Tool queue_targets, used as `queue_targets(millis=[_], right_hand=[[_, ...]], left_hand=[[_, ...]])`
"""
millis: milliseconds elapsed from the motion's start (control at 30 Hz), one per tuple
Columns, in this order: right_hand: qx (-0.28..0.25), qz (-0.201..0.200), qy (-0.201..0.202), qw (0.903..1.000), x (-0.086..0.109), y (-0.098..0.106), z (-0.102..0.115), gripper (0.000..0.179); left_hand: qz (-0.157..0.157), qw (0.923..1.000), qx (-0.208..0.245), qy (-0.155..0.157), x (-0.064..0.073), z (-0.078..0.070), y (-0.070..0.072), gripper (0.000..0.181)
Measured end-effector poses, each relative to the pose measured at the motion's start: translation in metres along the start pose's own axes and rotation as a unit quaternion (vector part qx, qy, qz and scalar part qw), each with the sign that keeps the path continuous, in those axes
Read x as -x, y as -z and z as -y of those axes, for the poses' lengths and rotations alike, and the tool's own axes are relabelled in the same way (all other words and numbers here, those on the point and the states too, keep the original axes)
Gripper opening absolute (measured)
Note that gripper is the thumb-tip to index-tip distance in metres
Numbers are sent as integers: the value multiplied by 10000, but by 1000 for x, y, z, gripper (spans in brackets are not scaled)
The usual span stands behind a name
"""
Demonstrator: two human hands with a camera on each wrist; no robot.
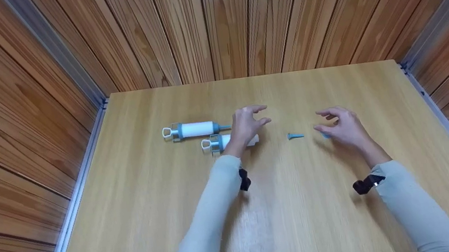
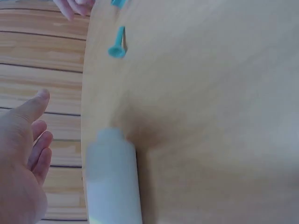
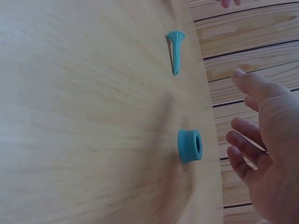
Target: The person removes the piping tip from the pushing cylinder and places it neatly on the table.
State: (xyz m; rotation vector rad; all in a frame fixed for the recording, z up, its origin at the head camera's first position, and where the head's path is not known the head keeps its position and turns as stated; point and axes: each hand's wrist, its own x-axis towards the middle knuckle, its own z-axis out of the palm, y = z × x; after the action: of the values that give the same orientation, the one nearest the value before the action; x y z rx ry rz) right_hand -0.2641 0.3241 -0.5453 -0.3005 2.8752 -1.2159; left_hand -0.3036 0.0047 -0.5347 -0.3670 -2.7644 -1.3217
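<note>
My left hand (image 1: 245, 125) hovers over a white-barrelled syringe-like press (image 1: 220, 143), thumb and fingers spread apart and holding nothing. The press lies on its side with a blue collar and a white ring handle at its left; its bare white neck (image 2: 110, 134) shows in the left wrist view. My right hand (image 1: 344, 127) hangs above a short blue threaded-looking ring cap (image 3: 189, 146), fingers loosely bent with nothing between them. Between the hands lies a small blue tapered nozzle (image 1: 296, 135), its flared end toward the left hand.
A second press (image 1: 197, 129), with its blue nozzle fitted, lies just behind the first, handle to the left. Everything lies on a wooden table (image 1: 292, 222). Wood-plank walls (image 1: 227, 23) stand behind and at both sides, with metal rails (image 1: 72, 193) along the side edges.
</note>
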Motion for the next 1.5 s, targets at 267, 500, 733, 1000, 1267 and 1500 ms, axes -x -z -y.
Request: queue_targets(millis=[267, 500, 733, 1000, 1267, 1500], right_hand=[[37, -100, 341, 9994, -7, -10, 13, 51], [-40, -92, 714, 9974, -8, -20, 32, 50], [-130, -43, 960, 9953, -6, -26, 49, 51], [-37, -52, 1227, 9924, -4, -27, 64, 52], [-84, -120, 1582, 9873, 1, -27, 73, 56], [-180, -188, 1799, 9833, 5, -27, 74, 56]], left_hand=[[279, 9996, -41, 58, -1, 16, 29, 45], [202, 9995, -170, 146, 1, 31, 53, 46], [43, 9992, -246, 327, 7, 51, 79, 46], [-311, 9992, -221, 141, 15, 77, 105, 45], [-191, 9974, -495, 492, 24, 99, 136, 46], [-117, 9969, -522, 570, 31, 116, 151, 47]])
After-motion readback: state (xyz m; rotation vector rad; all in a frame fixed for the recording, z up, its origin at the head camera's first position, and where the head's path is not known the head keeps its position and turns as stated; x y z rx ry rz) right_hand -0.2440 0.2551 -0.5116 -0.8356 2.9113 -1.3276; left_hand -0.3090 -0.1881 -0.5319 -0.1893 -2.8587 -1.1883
